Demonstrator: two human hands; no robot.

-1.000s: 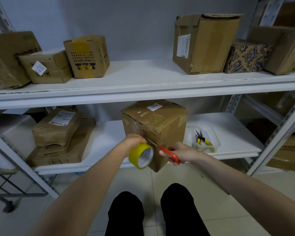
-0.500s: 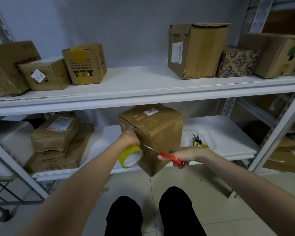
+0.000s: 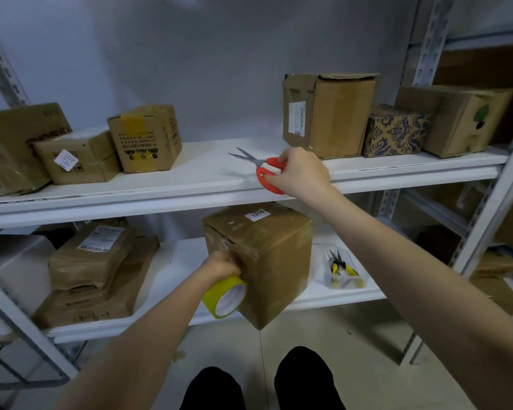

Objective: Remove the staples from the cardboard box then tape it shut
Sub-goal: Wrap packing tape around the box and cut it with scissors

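Observation:
A brown cardboard box with a white label reading 1314 stands on the lower shelf, one corner jutting over the front edge. My left hand grips a yellow roll of tape held against the box's left face. My right hand is up at the upper shelf, fingers curled round the red handles of a pair of scissors. The blades point left, just above the shelf surface.
Yellow-handled pliers lie in a clear tray to the right of the box. Flat parcels are stacked on the lower shelf's left. Several cartons line the upper shelf on both sides. My legs are below.
My right hand has lifted the scissors away from the box's front face up to the upper shelf. The left hand stays with the tape roll against the box.

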